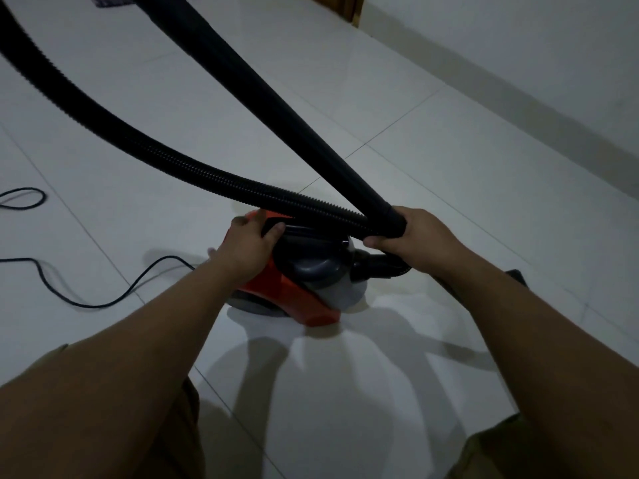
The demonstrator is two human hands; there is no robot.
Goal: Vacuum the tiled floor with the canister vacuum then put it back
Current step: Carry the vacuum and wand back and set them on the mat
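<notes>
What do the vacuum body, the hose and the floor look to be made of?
The vacuum body: moulded plastic by the look, orange and grey, smooth with a soft sheen. The hose: black ribbed flexible plastic, judging by its fine corrugations and curve. The floor: glossy pale tile, likely ceramic, with thin grout lines and reflections. The right hand grips the smooth black wand, probably plastic.

Glossy white tiled floor (pixel 449 174), ribbed black plastic hose (pixel 138 140), smooth orange plastic canister (pixel 276 288)

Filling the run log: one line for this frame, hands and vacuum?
left hand: on canister handle | right hand: grips wand | hose: looped over canister | cord: loose on floor
</notes>
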